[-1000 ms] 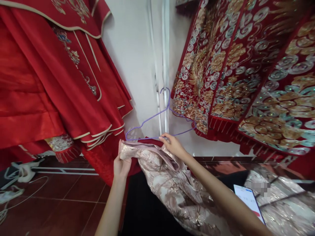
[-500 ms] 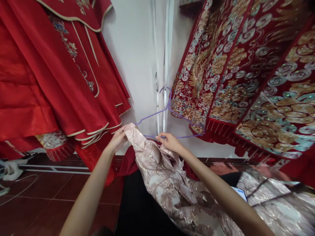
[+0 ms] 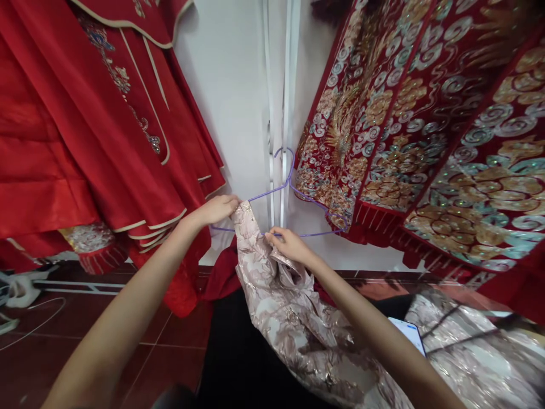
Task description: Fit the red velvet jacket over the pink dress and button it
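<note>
A pale pink, shiny brocade dress (image 3: 272,301) drapes over my lap, its top end raised toward a purple wire hanger (image 3: 315,234). My left hand (image 3: 220,208) has its fingers closed on the shoulder part of the dress, which lies over the left arm of the hanger. My right hand (image 3: 288,245) pinches the hanger's bottom bar near its middle, just above the dress's neckline. The hook of the hanger points up and hangs on nothing that I can see. Folds of cloth hide part of the hanger's left side.
Red gowns with cream edging (image 3: 128,142) hang at the left. Heavily embroidered red garments (image 3: 395,130) hang at the right. A lit phone (image 3: 409,335) lies by my right forearm. White shoes (image 3: 21,291) and a metal rail (image 3: 85,285) are at floor level.
My left hand has moved right and slightly up, carrying the dress's shoulder inward along the hanger. The hanger's left end now sticks out past the cloth. My right hand has shifted slightly left.
</note>
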The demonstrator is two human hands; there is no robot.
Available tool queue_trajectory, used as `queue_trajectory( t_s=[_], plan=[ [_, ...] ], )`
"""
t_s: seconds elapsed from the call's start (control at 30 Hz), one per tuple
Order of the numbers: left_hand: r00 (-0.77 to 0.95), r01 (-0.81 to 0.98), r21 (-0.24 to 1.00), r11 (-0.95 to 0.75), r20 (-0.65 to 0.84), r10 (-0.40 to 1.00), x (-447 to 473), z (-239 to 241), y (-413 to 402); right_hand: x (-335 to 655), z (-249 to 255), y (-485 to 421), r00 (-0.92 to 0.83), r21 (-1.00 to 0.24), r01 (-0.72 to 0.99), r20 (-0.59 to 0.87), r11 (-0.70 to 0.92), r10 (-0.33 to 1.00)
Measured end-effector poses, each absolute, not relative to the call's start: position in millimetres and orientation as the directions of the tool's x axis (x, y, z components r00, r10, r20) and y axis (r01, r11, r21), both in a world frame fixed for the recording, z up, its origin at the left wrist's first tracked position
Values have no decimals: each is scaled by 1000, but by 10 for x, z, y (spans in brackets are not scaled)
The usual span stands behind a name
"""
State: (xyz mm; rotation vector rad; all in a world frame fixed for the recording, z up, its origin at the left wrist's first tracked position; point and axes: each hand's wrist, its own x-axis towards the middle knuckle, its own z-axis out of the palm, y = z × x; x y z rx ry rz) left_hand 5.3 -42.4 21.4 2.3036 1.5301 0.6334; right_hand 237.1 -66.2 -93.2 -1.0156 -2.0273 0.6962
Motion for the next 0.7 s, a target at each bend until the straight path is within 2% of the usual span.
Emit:
queue_trajectory(
  t_s=[0.07,0.13,0.23,0.33,0.4,0.5,0.6,0.7],
  plan=[
    [286,875,317,-366,270,919,145,124,-437,2385,-982,-700,-360,-763,370,407,529,839],
    [345,871,243,-428,318,883,183,1,-456,2493,-1038,-764,-281,-807,307,429,504,858],
    [431,796,256,-549,397,810,165,-189,-432,2846,-1145,-870,-95,-896,191,390,401,916],
    [407,777,288,-559,448,796,143,-302,-325,3329,-1298,-922,206,-968,-58,227,243,952],
    [389,775,324,-543,432,814,152,-322,-251,3640,-1407,-921,393,-931,-282,110,233,913],
    [372,765,385,-516,389,842,178,-307,-201,3977,-1513,-895,531,-792,-511,15,334,847],
    [374,752,417,-511,370,851,187,-288,-216,4101,-1505,-856,538,-687,-625,-36,370,842],
    [371,751,428,-503,357,857,173,-272,-240,4064,-1407,-803,498,-659,-670,-58,341,865]
  ],
)
